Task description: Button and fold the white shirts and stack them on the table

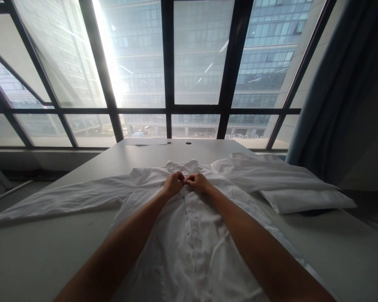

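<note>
A white button-up shirt (173, 235) lies front side up, its collar at the far end and one sleeve stretched out to the left. Just below the collar, my left hand (174, 183) pinches the front placket. Right beside it my right hand (198, 182) pinches the same strip of cloth, the fingertips of both hands nearly touching. Any button between the fingers is hidden. Down the middle, the placket runs from my hands toward me with small buttons on it.
The white table (82, 243) carries the shirt. Folded white cloth (305, 199) lies at the right, overlapping the right sleeve area. Papers (145, 141) rest at the far edge near a round cable hole (188, 143). Windows stand behind, with a blue curtain (327, 96) at right.
</note>
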Tool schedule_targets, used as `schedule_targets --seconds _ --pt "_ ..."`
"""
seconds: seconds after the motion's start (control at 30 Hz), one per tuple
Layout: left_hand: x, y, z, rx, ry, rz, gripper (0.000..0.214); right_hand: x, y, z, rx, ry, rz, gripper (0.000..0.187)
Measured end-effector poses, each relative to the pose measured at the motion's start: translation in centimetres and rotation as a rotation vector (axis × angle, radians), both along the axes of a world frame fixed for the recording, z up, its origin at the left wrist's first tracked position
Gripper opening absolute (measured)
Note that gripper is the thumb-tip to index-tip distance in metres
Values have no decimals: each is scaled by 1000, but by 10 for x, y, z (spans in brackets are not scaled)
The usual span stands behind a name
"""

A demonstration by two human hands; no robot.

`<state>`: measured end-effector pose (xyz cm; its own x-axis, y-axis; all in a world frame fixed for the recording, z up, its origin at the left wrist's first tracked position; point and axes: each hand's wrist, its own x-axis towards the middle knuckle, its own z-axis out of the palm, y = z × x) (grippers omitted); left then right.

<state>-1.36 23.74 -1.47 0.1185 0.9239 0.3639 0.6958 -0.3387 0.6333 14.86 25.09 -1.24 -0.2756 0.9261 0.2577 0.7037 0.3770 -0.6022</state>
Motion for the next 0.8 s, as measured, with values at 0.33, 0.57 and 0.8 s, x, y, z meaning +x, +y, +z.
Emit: schedule_targets --seconds 0.33,0.57,0.8 --pt "1 -3 5 -43 96 22 12 1 5 -1 -99 70 25 23" --pt "3 -9 14 -31 138 76 18 2 12 -4 -133 88 39 32" --pt "5 -15 16 9 283 87 19 3 15 -8 -124 73 73 35"
